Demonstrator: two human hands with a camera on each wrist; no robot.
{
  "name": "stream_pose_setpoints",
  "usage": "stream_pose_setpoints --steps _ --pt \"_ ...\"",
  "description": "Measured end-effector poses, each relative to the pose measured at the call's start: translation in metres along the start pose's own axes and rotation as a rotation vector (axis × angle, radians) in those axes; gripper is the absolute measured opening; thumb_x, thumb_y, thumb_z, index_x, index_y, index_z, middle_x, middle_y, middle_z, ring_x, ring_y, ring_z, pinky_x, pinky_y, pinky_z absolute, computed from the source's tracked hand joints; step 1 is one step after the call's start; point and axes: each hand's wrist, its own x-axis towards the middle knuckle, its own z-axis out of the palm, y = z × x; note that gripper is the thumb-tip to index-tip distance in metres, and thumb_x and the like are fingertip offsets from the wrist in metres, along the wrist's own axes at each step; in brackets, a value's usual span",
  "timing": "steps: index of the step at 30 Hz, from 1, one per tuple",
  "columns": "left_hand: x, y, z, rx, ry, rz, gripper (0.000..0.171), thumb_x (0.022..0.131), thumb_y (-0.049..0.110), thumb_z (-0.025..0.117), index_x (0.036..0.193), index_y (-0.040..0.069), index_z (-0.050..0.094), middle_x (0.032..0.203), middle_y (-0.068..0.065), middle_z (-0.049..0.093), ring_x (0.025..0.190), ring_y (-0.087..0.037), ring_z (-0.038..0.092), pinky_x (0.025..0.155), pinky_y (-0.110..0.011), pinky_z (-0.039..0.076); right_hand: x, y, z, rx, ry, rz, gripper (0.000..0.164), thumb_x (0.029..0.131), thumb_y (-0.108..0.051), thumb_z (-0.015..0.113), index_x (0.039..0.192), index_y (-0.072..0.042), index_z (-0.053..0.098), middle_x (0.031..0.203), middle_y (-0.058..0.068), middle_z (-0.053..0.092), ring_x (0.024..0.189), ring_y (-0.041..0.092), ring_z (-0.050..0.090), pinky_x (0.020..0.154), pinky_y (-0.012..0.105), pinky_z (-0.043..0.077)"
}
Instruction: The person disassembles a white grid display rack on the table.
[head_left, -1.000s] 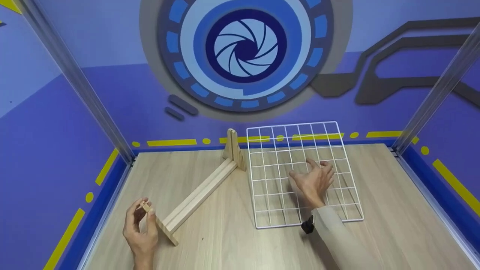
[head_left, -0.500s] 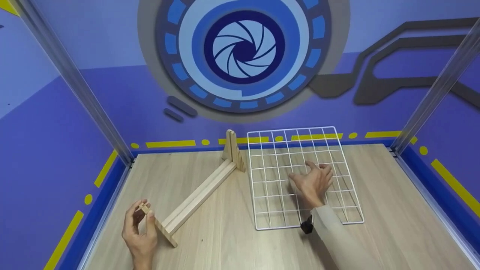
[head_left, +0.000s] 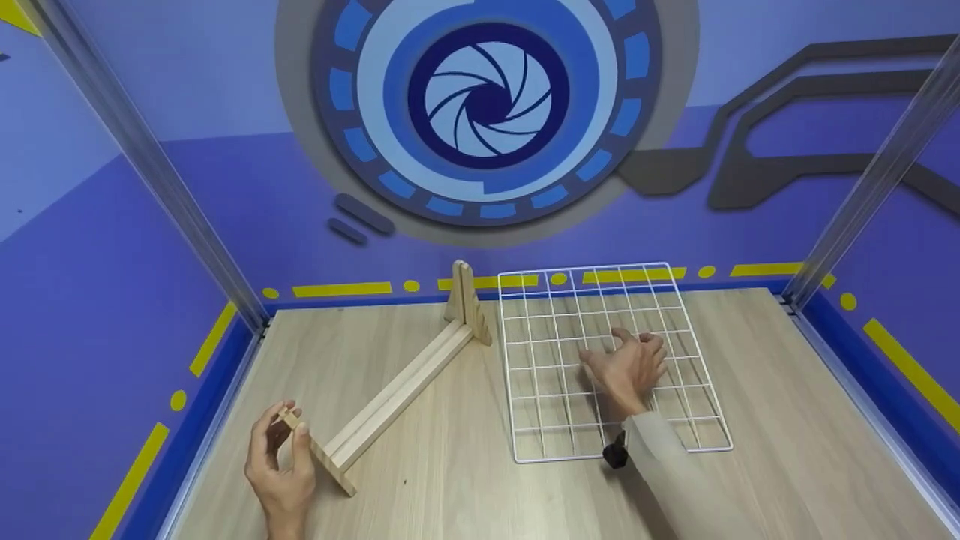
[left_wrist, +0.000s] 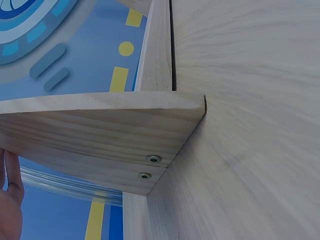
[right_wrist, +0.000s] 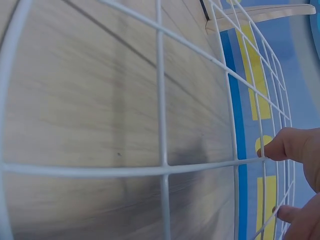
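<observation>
A wooden stand (head_left: 401,394) lies diagonally on the table in the head view. Two long rails join its upright end pieces, and two bolt heads (left_wrist: 153,158) show on the near end piece (left_wrist: 100,125). My left hand (head_left: 281,465) pinches the tip of that near end piece between thumb and fingers. To the stand's right is a white wire grid panel (head_left: 553,369), held at a slight slant with its near edge low by the tabletop. My right hand (head_left: 626,371) grips its wires from above, near the middle; one digit (right_wrist: 285,145) hooks a wire crossing.
The light wood table (head_left: 450,487) is bounded by a blue patterned back wall (head_left: 225,195) and side walls. Metal corner posts (head_left: 161,172) rise at left and right. The stand's far end piece (head_left: 466,304) stands close to the panel's left edge.
The grid panel's far edge has sunk toward the table, so the panel lies flatter. My right hand keeps its hold on it. The left hand and the stand stay where they were.
</observation>
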Motion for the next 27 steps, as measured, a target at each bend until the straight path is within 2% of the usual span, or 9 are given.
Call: stream_pose_setpoints --steps 17,27 --pt "-0.001 0.0 0.0 -0.008 0.0 -0.015 0.041 0.088 -0.024 0.065 0.128 -0.021 0.061 0.118 -0.026 0.07 0.107 -0.02 0.072 0.097 -0.016 0.055 0.004 0.006 0.006 -0.038 -0.062 0.071 0.076 0.069 -0.047 0.097 0.135 -0.015 0.073 0.138 0.024 0.048 0.124 0.042 0.044 0.105 0.055 0.035" --pt "0.001 -0.001 0.001 -0.015 0.007 0.024 0.04 0.085 -0.025 0.065 0.125 -0.023 0.061 0.114 -0.03 0.07 0.103 -0.022 0.073 0.095 -0.016 0.056 0.004 0.013 0.009 -0.033 -0.092 0.037 0.076 0.069 -0.046 0.095 0.134 -0.012 0.073 0.136 0.028 0.05 0.125 0.045 0.044 0.104 0.058 0.036"
